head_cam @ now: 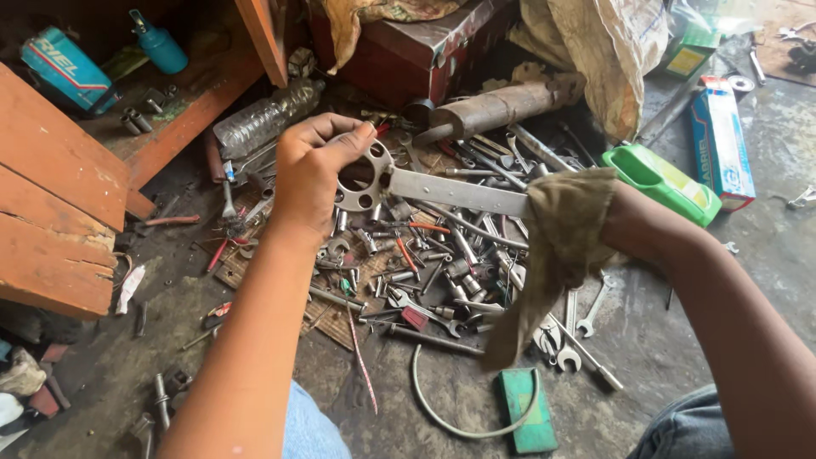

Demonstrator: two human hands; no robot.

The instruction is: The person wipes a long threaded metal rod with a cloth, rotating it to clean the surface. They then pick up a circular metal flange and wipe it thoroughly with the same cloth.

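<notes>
The left hand (310, 166) is clenched on the round, holed head of a flat metal tool (399, 185), held above the floor (680, 340). The right hand (633, 223), wrapped in an olive rag (552, 255), grasps the tool's straight handle through the cloth. Below lies a heap of spanners (442, 272) beside a green bottle (663, 181) and a small green box (529, 410).

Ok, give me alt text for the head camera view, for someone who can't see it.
A left hand grips the round perforated end of a flat grey metal tool while the right hand, wrapped in an olive-brown rag, holds its bar above scattered wrenches and sockets on a dirty concrete floor.
</notes>
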